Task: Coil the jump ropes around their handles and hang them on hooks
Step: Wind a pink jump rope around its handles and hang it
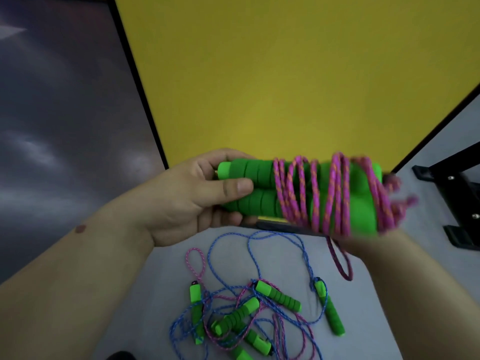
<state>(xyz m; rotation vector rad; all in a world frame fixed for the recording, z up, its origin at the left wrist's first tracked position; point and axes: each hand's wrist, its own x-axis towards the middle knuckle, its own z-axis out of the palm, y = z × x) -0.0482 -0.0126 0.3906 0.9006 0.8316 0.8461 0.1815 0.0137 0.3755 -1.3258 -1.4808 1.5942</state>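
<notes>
My left hand (pixel 187 201) grips the left ends of two green foam handles (pixel 249 188) held side by side and level. A pink rope (pixel 324 193) is coiled round them in many turns. My right hand (pixel 363 241) is blurred and mostly hidden behind the right end of the bundle; a pink rope loop (pixel 342 263) hangs below it. What its fingers do cannot be made out. No hook can be made out.
On the grey table (pixel 389 320) below lies a tangle of blue and pink ropes (pixel 233 302) with several green handles (pixel 330 307). A yellow panel (pixel 285 74) stands behind. A black metal bracket (pixel 457 203) sits at the right.
</notes>
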